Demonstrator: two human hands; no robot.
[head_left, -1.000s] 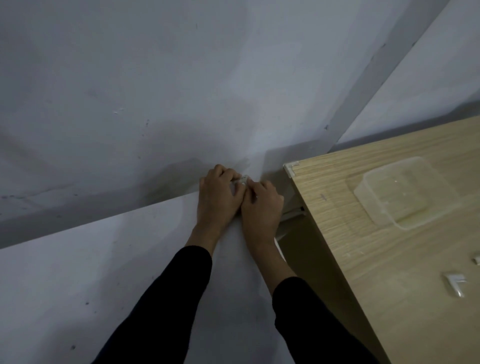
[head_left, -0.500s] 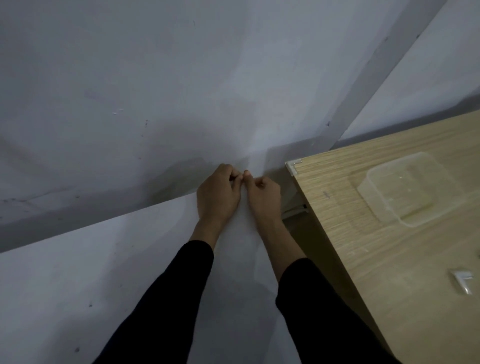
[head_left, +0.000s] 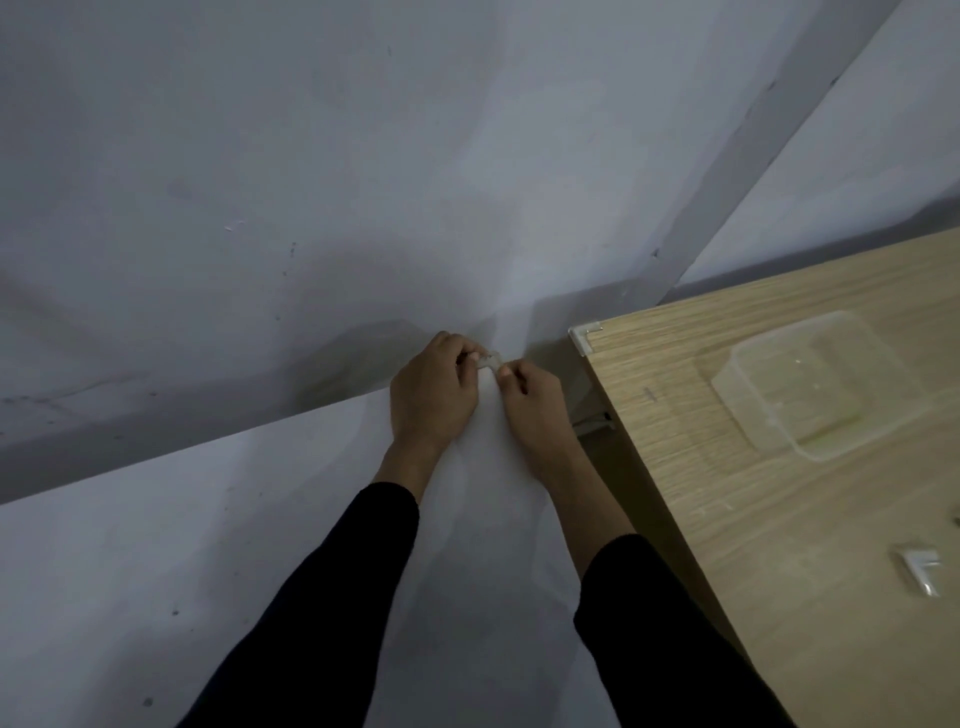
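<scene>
Sleeves (head_left: 322, 597) of black cloth enter from the lower edge. On the table (head_left: 727, 519) to the right lies a loose clear corner piece (head_left: 917, 569). Further out, the left hand (head_left: 431, 395) and the right hand (head_left: 532, 402) meet over a white surface just beside the table's left edge. Each pinches one end of a small clear plastic piece (head_left: 490, 358) with curled fingers. Level with the hands, a clear plastic container (head_left: 810, 384) stands on the table. A clear corner guard (head_left: 584, 338) sits on the table's far left corner, near the grey wall (head_left: 260, 156).
</scene>
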